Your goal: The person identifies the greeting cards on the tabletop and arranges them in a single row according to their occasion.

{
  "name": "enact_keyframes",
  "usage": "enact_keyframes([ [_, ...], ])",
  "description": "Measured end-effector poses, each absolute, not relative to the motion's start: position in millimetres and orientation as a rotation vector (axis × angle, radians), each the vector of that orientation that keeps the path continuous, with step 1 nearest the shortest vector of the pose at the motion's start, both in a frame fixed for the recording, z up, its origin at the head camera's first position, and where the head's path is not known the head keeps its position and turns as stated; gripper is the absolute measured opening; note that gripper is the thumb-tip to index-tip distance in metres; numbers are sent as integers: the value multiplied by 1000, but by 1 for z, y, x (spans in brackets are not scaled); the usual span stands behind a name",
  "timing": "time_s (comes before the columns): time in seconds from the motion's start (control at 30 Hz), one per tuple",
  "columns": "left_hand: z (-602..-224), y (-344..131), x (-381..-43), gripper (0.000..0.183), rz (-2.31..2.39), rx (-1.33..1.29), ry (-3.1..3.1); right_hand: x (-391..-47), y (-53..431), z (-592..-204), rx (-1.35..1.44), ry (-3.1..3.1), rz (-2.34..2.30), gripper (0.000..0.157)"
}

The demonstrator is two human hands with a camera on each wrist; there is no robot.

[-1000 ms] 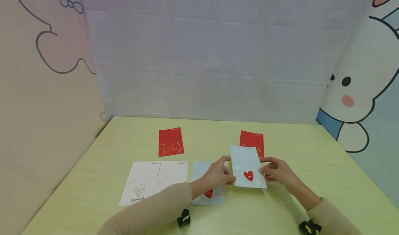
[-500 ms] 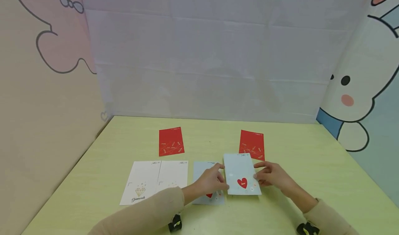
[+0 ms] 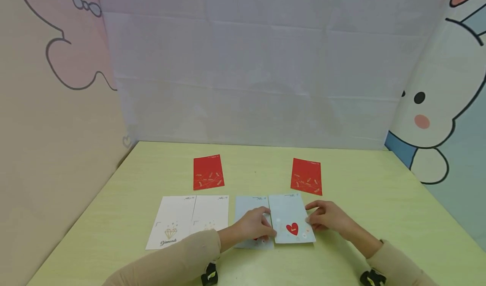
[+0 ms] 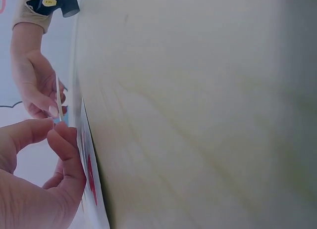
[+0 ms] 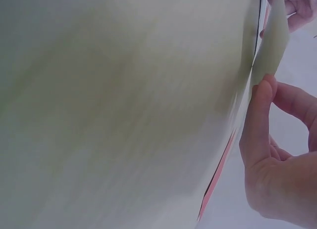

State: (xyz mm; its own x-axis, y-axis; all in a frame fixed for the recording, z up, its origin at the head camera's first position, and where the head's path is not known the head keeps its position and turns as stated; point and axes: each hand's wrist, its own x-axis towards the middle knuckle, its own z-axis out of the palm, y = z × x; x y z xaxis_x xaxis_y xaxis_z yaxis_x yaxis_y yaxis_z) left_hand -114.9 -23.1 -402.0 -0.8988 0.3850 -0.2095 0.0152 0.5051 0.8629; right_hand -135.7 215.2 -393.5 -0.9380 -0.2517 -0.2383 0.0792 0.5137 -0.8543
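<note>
A pale blue card with a red heart [image 3: 290, 214] is held between both hands, slightly above the table as the right wrist view shows its underside [image 5: 272, 46]. My left hand [image 3: 253, 223] pinches its left edge, and my right hand [image 3: 329, 217] pinches the right edge. Beneath the left hand lies a matching pale blue card [image 3: 247, 206], its heart mostly covered by the fingers. In the left wrist view, the thumb and fingertips of the left hand [image 4: 47, 174] meet on the thin edge of the held card [image 4: 59, 98].
Two white cards, one with a gold diamond drawing [image 3: 172, 222], lie side by side at the left, partly behind the left sleeve [image 3: 178, 256]. Farther back are a red card [image 3: 208, 172] on the left and another red card [image 3: 306, 176] on the right. A white sheet [image 3: 258, 87] hangs behind the table.
Both hands have brought the held heart card left and toward the person, down beside the matching card. The right-hand red card, partly covered before, now shows whole.
</note>
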Motion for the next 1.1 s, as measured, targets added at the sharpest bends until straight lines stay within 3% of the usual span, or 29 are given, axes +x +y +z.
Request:
enact_keyframes([
  [1.1,-399,-26,-112,59,1334,322,2355,-134,214,-396,-222,2401,-1331,35],
])
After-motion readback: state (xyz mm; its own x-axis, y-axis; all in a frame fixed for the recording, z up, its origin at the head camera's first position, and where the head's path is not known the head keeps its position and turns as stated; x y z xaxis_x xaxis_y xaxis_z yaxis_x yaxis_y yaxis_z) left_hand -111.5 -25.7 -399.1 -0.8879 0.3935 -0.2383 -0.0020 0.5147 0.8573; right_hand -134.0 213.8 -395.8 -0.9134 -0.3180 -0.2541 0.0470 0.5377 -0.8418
